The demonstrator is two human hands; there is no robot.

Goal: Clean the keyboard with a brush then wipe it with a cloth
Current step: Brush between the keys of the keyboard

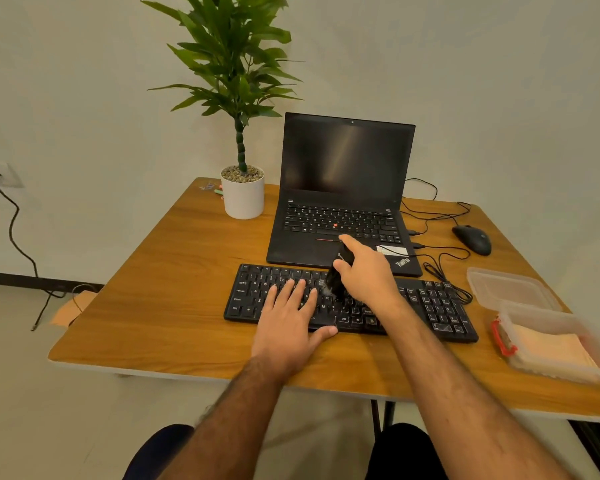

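We note the right hand (364, 271) curled around the brush (338, 271), bristles on the keyboard (430, 306) at mid-surface; the left hand (288, 323) lies flat, bracing it; short strokes along key rows seem advisable.

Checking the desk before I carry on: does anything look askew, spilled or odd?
Nothing spilled or damaged. The keyboard lies slightly skewed to the laptop, and its cable is tangled loosely beside the mouse. The plastic box holding the cloth overhangs the table edge.
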